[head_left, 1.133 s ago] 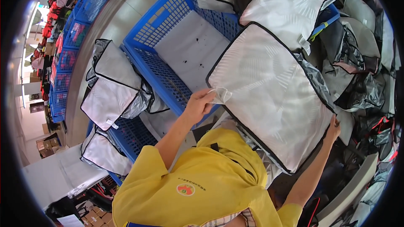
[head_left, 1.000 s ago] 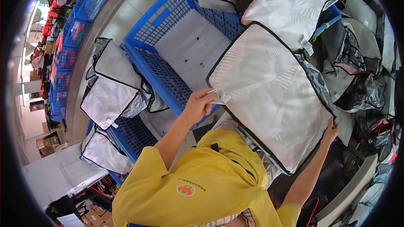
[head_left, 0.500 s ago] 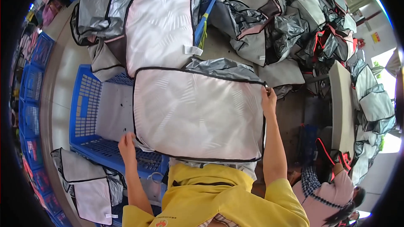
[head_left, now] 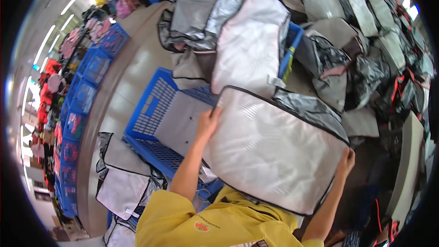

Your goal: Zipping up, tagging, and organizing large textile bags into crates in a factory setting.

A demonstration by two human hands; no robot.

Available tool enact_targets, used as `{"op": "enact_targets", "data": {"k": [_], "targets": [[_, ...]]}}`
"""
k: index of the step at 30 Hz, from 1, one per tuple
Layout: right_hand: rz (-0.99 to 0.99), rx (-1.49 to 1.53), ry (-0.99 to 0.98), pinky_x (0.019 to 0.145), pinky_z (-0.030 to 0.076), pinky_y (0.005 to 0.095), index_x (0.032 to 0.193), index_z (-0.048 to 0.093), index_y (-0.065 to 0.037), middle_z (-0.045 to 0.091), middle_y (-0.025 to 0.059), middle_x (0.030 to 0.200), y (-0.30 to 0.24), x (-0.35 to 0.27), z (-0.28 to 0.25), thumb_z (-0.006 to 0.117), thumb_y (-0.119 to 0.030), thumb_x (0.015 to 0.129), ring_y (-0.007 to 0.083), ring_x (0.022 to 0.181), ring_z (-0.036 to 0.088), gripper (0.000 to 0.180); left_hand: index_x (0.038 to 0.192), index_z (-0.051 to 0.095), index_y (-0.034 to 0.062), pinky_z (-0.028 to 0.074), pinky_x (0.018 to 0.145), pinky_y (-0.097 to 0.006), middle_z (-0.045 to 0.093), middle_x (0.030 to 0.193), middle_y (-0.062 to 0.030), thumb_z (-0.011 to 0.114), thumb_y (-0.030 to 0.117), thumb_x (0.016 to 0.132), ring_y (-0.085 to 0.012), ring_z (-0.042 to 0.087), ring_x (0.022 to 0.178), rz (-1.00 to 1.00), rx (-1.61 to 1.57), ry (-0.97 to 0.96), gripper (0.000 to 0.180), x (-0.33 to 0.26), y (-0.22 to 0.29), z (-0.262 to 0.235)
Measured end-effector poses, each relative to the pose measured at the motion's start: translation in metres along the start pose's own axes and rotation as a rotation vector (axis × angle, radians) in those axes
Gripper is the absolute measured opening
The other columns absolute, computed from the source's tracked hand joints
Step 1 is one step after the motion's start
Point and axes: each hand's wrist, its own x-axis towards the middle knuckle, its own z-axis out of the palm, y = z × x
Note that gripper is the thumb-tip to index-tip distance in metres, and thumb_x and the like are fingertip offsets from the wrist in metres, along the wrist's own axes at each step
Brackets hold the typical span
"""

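The big soft white piece (head_left: 274, 151) is spread out in front of the person, held by both sides, maybe so it won't sag. It hides part of a long pale piece (head_left: 249, 41) beyond it and of a blue crate (head_left: 151, 105) to the left, so it blocks the view there. The left hand (head_left: 208, 123) is closed on its left edge; the right hand (head_left: 346, 162) pinches its right edge. A small white tag (head_left: 208, 174) shows below the left hand.
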Motion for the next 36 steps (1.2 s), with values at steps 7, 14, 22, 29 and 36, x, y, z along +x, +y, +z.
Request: {"op": "enact_targets", "data": {"k": [7, 14, 22, 29, 36], "targets": [[0.040, 0.202, -0.009, 0.070, 0.035, 0.0261, 0.098, 0.061, -0.002, 0.046, -0.0057, 0.084, 0.013, -0.003, -0.038, 0.063, -0.035, 0.108, 0.0070, 0.077, 0.038, 0.035, 0.092, 0.076, -0.0016, 0.046, 0.059, -0.035, 0.065, 0.066, -0.0143, 0.070, 0.040, 0.100, -0.0136, 0.061, 0.061, 0.203, -0.033, 0.094, 0.043, -0.095, 0.097, -0.050], [0.183, 0.000, 0.133, 0.100, 0.048, 0.0319, 0.130, 0.066, 0.004, 0.071, 0.0105, 0.119, -0.022, -0.035, -0.063, 0.063, -0.034, 0.107, 0.0195, 0.111, 0.063, 0.045, 0.082, 0.074, -0.0005, 0.041, 0.056, -0.034, 0.063, 0.064, -0.0017, 0.068, 0.037, 0.102, -0.0091, 0.052, 0.063, 0.299, -0.117, 0.091, 0.042, -0.107, 0.105, -0.046], [0.158, 0.413, 0.150, 0.066, 0.038, 0.0219, 0.100, 0.067, -0.004, 0.056, -0.0083, 0.085, -0.040, -0.063, -0.085, 0.066, -0.026, 0.106, 0.0025, 0.076, 0.045, 0.022, 0.081, 0.064, -0.0034, 0.037, 0.061, -0.031, 0.057, 0.074, 0.0032, 0.065, 0.030, 0.105, -0.0078, 0.044, 0.071, 0.361, -0.150, 0.031, 0.041, -0.098, 0.089, -0.050], [0.081, 0.422, 0.169, 0.063, 0.037, 0.0243, 0.092, 0.063, -0.007, 0.050, -0.0078, 0.079, 0.006, -0.053, -0.074, 0.066, -0.024, 0.105, 0.0037, 0.073, 0.042, 0.022, 0.112, 0.073, -0.0065, 0.054, 0.082, -0.037, 0.075, 0.106, -0.0127, 0.063, 0.032, 0.105, -0.0183, 0.065, 0.090, 0.230, -0.312, 0.076, 0.040, -0.074, 0.093, -0.021], [0.215, 0.321, 0.180, 0.067, 0.040, 0.0230, 0.105, 0.073, -0.005, 0.062, -0.0043, 0.086, 0.054, -0.050, -0.086, 0.069, -0.035, 0.104, 0.0055, 0.077, 0.049, 0.031, 0.107, 0.075, -0.0067, 0.048, 0.079, -0.030, 0.068, 0.090, -0.0013, 0.070, 0.037, 0.102, -0.0110, 0.054, 0.085, 0.308, -0.081, -0.101, 0.044, -0.034, 0.118, 0.018]]}}
